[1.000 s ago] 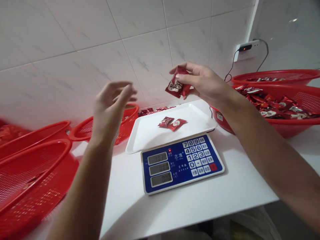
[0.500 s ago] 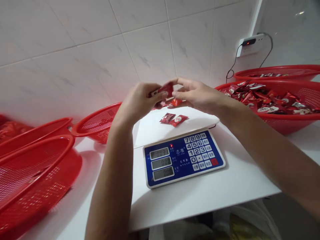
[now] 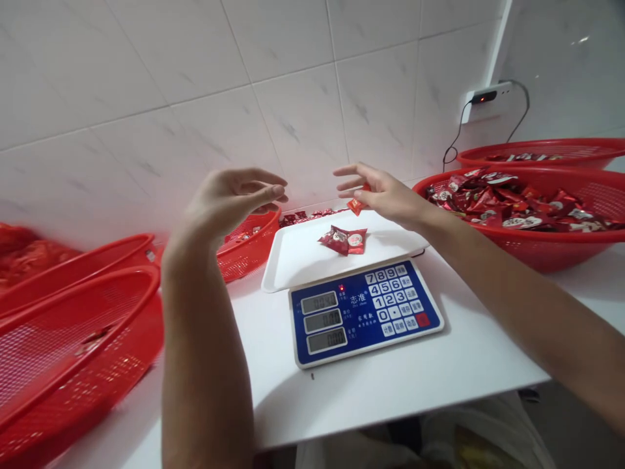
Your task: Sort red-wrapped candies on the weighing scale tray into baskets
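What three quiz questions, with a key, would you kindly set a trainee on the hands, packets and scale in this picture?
1. Which hand holds the small orange-red packet?
A) left only
B) right only
C) both together

2. True or false: the left hand is pressing a key on the keypad.

3. Fill in the colour: the dark red packets lie on a ____ tray.

Key:
1. B, the right hand.
2. False; the left hand is raised, away from the keypad.
3. White.
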Motion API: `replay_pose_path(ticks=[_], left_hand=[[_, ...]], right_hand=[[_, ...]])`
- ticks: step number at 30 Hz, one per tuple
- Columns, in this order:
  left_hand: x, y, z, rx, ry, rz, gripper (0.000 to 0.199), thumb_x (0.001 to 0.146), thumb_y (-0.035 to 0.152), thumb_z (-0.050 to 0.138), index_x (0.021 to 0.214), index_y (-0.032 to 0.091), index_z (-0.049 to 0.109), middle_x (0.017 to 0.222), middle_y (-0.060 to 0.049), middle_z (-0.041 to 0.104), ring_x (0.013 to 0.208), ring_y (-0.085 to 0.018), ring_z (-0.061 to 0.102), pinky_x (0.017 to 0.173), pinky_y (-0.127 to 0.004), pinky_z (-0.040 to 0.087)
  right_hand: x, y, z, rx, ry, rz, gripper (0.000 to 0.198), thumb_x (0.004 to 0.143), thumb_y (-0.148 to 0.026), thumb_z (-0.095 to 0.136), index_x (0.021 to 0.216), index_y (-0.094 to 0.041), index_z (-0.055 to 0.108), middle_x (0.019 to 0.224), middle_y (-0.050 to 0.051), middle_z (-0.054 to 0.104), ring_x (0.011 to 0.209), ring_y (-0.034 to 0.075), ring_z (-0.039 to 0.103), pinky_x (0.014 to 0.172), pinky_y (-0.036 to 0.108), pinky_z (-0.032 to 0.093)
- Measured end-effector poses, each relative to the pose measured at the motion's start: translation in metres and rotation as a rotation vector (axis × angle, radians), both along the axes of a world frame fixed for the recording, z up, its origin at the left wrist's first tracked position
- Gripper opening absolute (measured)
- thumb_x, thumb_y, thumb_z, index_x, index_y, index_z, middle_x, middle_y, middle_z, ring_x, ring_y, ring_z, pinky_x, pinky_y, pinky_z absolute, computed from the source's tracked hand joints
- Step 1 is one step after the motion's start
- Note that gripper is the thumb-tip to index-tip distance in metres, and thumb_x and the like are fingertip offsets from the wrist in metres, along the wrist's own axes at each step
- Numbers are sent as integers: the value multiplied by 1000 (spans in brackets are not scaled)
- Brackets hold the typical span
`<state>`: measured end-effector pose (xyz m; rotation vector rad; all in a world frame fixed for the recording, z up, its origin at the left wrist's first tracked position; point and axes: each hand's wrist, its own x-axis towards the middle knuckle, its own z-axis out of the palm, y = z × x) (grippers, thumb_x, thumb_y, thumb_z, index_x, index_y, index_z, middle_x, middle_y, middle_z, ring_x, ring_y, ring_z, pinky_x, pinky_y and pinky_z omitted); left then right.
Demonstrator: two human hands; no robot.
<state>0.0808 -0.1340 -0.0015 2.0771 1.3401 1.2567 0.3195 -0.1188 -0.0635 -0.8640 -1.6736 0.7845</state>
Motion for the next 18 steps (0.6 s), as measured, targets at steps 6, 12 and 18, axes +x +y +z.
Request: replay_pose_path(ticks=[6, 12, 18], left_hand=[[0, -4, -1, 47, -53, -9, 9, 79, 24, 74, 86, 19, 77, 78, -8, 74, 75, -21, 73, 78, -35, 60], [4, -1, 0, 8, -11, -47, 8, 77, 26, 75, 84, 21, 76, 78, -6, 76, 76, -21, 74, 77, -33, 62], [8, 0, -1, 33, 50, -104, 12, 76, 30, 75, 86, 24, 78, 77, -5, 77, 74, -20, 74, 71, -28, 61]], right_hand=[[-10, 4, -12, -8, -33, 35, 40, 90, -4, 47, 123, -22, 61, 123, 10, 64, 112, 21, 64, 91, 38, 56], [13, 5, -8, 174, -259, -83, 40, 93, -13, 50, 131, -24, 57, 144, 7, 54, 138, 22, 46, 117, 47, 36], [152, 20, -1, -345, -913, -540, 54, 53, -17, 85, 106, -21, 74, 118, 14, 68, 116, 46, 59, 100, 63, 45]])
